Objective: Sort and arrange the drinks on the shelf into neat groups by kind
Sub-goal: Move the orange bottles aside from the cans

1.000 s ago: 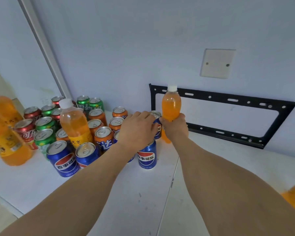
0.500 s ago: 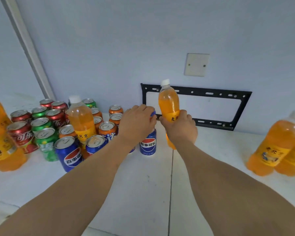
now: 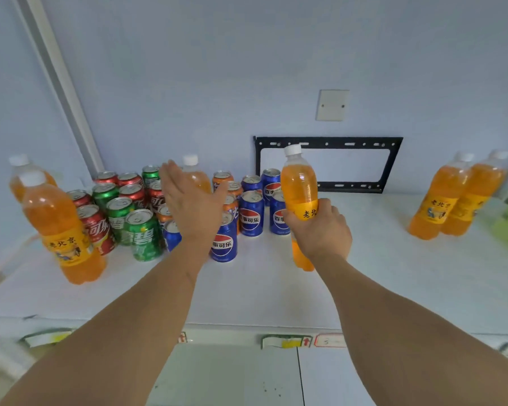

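The left hand (image 3: 192, 206) has been lifted off the cans (image 3: 251, 215), fingers now straight, while the bottle (image 3: 299, 189) stays clamped in the right hand (image 3: 320, 230), evidently bound for the bottles (image 3: 452, 197) further right

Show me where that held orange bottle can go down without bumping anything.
Bare shelf lies between the right hand gripping the orange bottle and the two orange bottles at far right; the front strip by the shelf edge is free too. Left of the blue cans, cans stand packed together.
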